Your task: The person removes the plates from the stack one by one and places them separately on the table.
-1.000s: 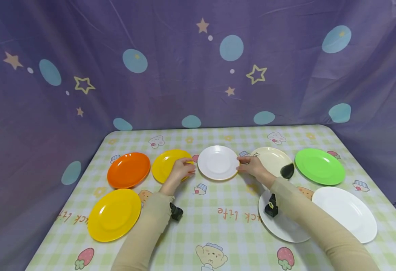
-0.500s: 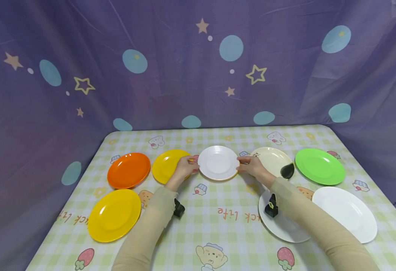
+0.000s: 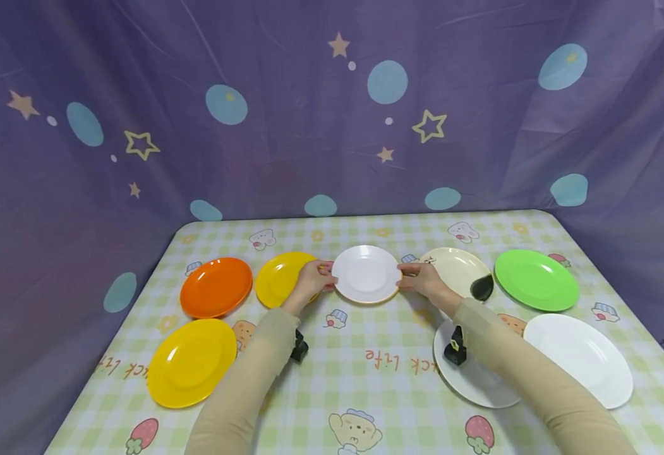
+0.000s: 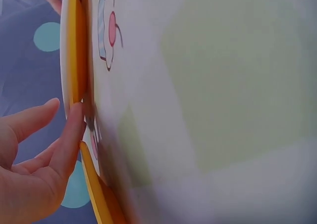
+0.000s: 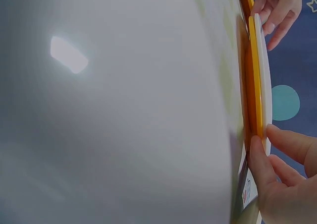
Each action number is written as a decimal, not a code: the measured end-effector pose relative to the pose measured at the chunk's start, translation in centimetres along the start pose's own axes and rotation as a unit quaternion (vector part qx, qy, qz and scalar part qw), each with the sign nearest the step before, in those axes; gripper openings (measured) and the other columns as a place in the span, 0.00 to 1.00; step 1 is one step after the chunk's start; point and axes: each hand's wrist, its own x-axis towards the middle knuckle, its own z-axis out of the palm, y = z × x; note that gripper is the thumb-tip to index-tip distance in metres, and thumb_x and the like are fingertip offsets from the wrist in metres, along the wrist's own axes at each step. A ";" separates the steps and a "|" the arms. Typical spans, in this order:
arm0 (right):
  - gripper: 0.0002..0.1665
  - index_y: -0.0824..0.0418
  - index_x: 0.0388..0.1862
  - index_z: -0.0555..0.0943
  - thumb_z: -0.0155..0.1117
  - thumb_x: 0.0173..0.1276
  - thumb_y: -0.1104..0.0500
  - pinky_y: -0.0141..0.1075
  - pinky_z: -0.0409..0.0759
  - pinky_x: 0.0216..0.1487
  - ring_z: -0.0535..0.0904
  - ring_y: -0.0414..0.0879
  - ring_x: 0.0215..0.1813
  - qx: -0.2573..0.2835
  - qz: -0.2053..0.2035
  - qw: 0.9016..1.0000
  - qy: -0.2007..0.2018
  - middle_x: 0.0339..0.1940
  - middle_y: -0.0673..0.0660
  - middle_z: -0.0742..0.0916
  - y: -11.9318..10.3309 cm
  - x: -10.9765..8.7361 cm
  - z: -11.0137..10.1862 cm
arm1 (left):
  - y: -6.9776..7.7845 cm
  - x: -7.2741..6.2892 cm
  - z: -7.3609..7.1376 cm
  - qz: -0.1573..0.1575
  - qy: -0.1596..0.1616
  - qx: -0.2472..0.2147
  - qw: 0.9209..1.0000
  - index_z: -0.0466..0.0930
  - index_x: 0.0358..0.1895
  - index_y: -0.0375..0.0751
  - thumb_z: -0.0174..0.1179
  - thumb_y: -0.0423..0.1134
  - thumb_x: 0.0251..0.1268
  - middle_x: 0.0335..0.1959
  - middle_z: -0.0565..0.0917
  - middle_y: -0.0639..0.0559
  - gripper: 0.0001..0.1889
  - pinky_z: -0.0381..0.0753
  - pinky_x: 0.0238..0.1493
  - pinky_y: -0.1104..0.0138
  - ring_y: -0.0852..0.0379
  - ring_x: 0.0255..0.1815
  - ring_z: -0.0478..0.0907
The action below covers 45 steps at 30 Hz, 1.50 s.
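Observation:
A white plate [image 3: 368, 273] lies on top of a yellow plate [image 5: 255, 80] at the back middle of the table; from above, little but the white one shows. My right hand [image 3: 427, 282] pinches the stacked rims at the right, one fingertip on the white edge and another against the yellow. At the opposite side, my left hand [image 3: 311, 279] reaches the rim with fingers parted. One of its fingertips touches the yellow edge, while another stands apart from the white plate in the left wrist view. Beneath the left hand is another yellow plate [image 3: 275, 278], partly covered.
An orange plate [image 3: 216, 287] and a large yellow plate [image 3: 192, 363] are on the left. To the right are a cream plate [image 3: 457, 268], a green plate [image 3: 536, 279] and two white plates, one [image 3: 479, 385] under my right forearm, the other [image 3: 579, 360] beside it.
My left hand has moved right, from over the small yellow plate to the rim of the stacked plates. My right hand and the plates have stayed in place.

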 end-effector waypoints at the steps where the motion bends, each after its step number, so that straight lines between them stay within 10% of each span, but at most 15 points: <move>1: 0.28 0.75 0.56 0.67 0.60 0.55 0.72 0.31 0.80 0.41 0.81 0.43 0.35 -0.003 0.000 1.000 0.000 0.57 0.71 0.71 0.0 0.0 0.0 | 0.0 0.1 0.0 -0.002 0.000 0.002 1.000 0.73 0.51 0.33 0.62 0.27 0.49 0.35 0.78 0.42 0.22 0.82 0.31 0.69 0.56 0.25 0.76; 28: 0.28 0.74 0.56 0.68 0.60 0.55 0.70 0.30 0.80 0.41 0.81 0.41 0.35 -0.008 0.008 1.000 0.003 0.58 0.70 0.71 -0.1 -0.1 0.0 | 0.3 0.2 1.0 0.025 0.012 0.059 0.998 0.71 0.53 0.29 0.64 0.25 0.46 0.24 0.72 0.46 0.26 0.80 0.23 0.72 0.59 0.18 0.71; 45: 0.28 0.72 0.56 0.69 0.62 0.54 0.68 0.32 0.78 0.46 0.75 0.55 0.52 -0.040 -0.010 0.999 0.007 0.57 0.67 0.73 -0.1 -0.3 0.0 | 0.1 0.3 1.0 0.023 0.012 0.049 0.998 0.71 0.53 0.29 0.63 0.23 0.44 0.25 0.73 0.46 0.26 0.80 0.21 0.73 0.60 0.17 0.72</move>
